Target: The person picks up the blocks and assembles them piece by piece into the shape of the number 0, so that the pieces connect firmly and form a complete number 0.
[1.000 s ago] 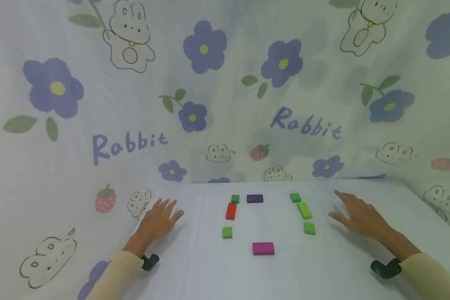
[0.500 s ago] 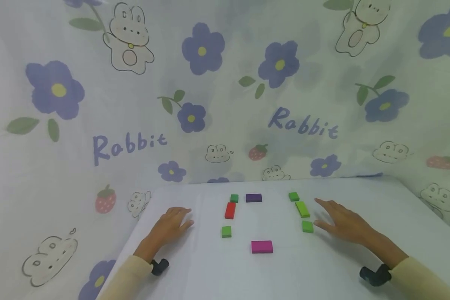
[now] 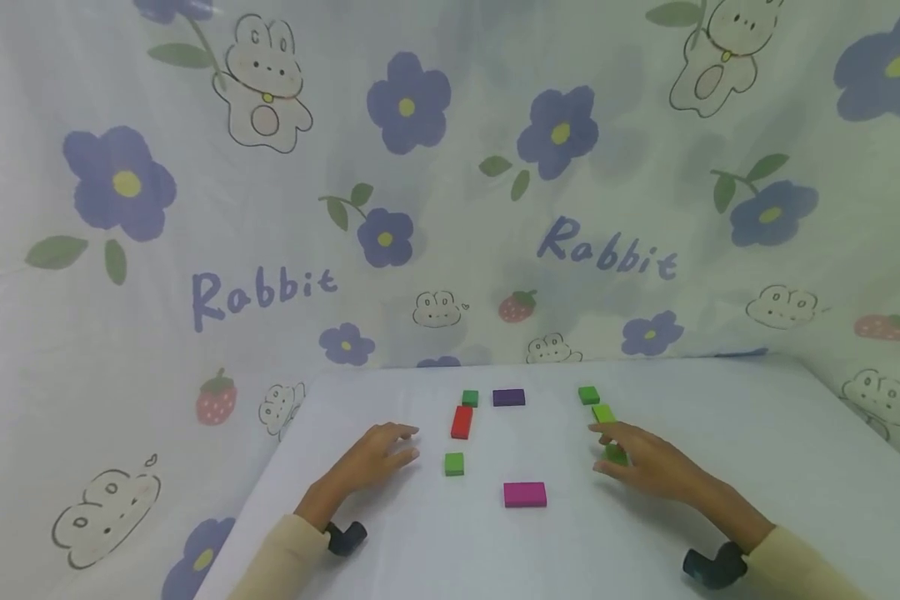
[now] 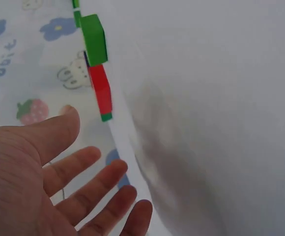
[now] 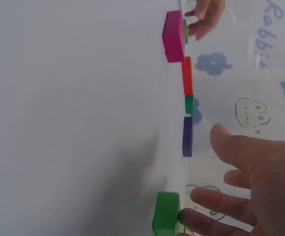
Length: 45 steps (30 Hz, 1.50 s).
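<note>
My left hand (image 3: 371, 460) hovers at the left, fingers spread and slightly bent, holding nothing. To its right lie a green square block (image 3: 454, 464) and a red oblong block (image 3: 462, 422). In the left wrist view, the fingers (image 4: 108, 174) stay apart from both blocks. My right hand (image 3: 648, 462) reaches over the right-hand group with fingers loosely bent. It partly covers a green square block (image 3: 617, 454) and a lime oblong block (image 3: 603, 413). In the right wrist view, a fingertip overlaps the edge of a green block (image 5: 167, 214), and the thumb stands apart from it.
A magenta oblong block (image 3: 525, 494) lies front centre on the white table (image 3: 532, 558). Farther back are a dark green block (image 3: 470, 398), a purple block (image 3: 508, 397) and another green block (image 3: 588, 395). A patterned curtain (image 3: 465, 167) hangs behind.
Both hands have moved inward: the left rightward toward the green and red blocks, the right leftward until it overlaps the green and lime blocks. The blocks have stayed in place.
</note>
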### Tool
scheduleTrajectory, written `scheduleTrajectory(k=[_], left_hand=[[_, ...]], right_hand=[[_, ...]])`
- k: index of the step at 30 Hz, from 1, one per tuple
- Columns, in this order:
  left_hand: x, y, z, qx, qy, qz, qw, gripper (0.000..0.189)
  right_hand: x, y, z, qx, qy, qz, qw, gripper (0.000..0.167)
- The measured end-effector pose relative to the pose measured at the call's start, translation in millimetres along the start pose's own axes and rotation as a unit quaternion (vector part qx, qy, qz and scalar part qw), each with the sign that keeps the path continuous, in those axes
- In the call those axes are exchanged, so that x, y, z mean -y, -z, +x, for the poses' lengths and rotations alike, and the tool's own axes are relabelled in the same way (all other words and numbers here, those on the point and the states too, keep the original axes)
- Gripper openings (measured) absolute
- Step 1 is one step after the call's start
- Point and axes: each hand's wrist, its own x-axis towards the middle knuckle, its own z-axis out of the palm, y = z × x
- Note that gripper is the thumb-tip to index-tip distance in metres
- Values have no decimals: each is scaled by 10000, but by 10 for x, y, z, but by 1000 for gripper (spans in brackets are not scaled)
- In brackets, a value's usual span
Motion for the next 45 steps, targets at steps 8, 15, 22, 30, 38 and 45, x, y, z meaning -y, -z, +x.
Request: scheduleTrajectory(k=[8, 15, 22, 30, 38, 45], left_hand=[[-39, -172, 45, 160, -241, -386, 9988, 47], [-91, -208, 52, 200, -337, -771, 9963, 51], [-82, -251, 13, 396, -378, -913, 9943, 51], [-94, -324, 80, 407, -599, -1068, 9916, 43], [-105, -361, 104, 465, -677, -1067, 9909, 39], [-103, -393, 122, 364, -666, -1048, 9916, 35]], right_hand=[[174, -114, 56, -92, 270, 491, 9984, 45], [336, -220, 131, 32, 608, 613, 9963, 46], [471, -407, 177, 370, 779, 667, 9940, 46], [515, -509, 142, 291, 856, 602, 9941, 50], [477, -607, 137, -57, 1373, 506, 9892, 38], [446, -663, 140, -203, 1339, 488, 9896, 29]])
